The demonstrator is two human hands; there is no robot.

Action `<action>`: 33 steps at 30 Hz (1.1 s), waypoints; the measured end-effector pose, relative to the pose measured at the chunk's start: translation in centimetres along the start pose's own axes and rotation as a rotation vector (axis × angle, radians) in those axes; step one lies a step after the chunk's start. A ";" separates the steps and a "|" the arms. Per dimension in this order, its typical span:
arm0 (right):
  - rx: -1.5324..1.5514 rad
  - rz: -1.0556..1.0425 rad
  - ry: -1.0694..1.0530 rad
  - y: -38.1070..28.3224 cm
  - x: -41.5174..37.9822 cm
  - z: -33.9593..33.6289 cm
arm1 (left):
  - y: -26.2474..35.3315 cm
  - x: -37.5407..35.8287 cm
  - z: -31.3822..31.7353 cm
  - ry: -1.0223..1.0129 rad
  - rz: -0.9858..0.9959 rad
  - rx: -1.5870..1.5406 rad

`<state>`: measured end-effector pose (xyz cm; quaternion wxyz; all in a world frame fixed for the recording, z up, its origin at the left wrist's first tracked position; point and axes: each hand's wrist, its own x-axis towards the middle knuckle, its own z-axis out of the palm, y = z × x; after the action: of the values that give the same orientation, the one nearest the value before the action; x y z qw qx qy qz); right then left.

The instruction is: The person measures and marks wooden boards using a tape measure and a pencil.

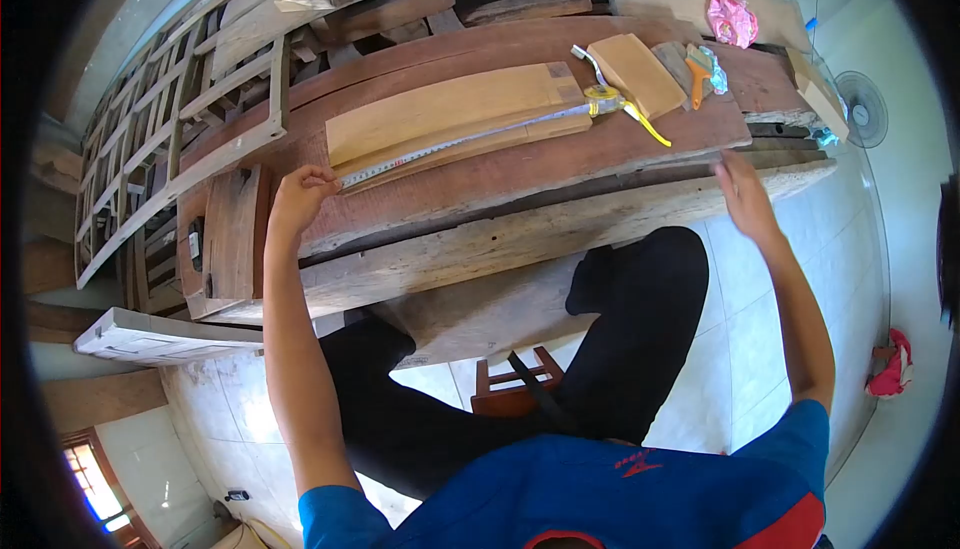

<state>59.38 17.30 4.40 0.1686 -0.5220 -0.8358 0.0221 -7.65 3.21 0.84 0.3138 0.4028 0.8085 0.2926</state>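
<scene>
In the head view, a grey-brown wooden lattice frame (pixel 230 89) is seen to the left of the long, pale yellow-brown rectangular board (pixel 440 109), which is laid on a wide reddish-brown plank (pixel 420 194). At the board's near left corner, the fingertips of the left hand (pixel 300 194) are drawn close together at the end of a thin white metal tape blade (pixel 470 137); whether the blade is actually pinched cannot be told. The blade is stretched along the board's near side, up to a round yellow tape-measure case (pixel 603 100) with a yellow strap (pixel 648 125), set just past the board's right end. For a true reading, the blade is best laid flat and parallel to the board's edge, its end lined up exactly with the corner and the case steadied so that no slack or slant is let in. Beyond the case, a thick light-brown wooden block (pixel 637 74) and an orange-handled paintbrush (pixel 697 79) are placed to the board's right. Farther right and nearer the body, the right hand (pixel 742 194) is held in the air, fingers loosely parted, with nothing gripped.
</scene>
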 end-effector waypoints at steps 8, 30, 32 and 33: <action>0.100 -0.461 -0.196 -11.6 17.7 5.5 | -0.6 0.2 0.6 0.056 0.076 0.052; 0.232 -0.107 -0.075 -12.1 14.5 8.1 | 0.3 -1.3 0.9 0.074 0.034 -0.029; 0.197 -0.156 -0.012 -11.3 14.9 8.8 | 0.4 -1.6 1.2 0.084 0.065 -0.039; 0.179 -0.183 0.020 -11.2 15.2 9.0 | 0.5 -1.7 1.2 0.091 0.080 -0.046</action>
<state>40.87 26.83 2.26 0.2243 -0.4266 -0.8729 0.0757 -5.70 2.30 0.85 0.2741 0.4138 0.7982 0.3414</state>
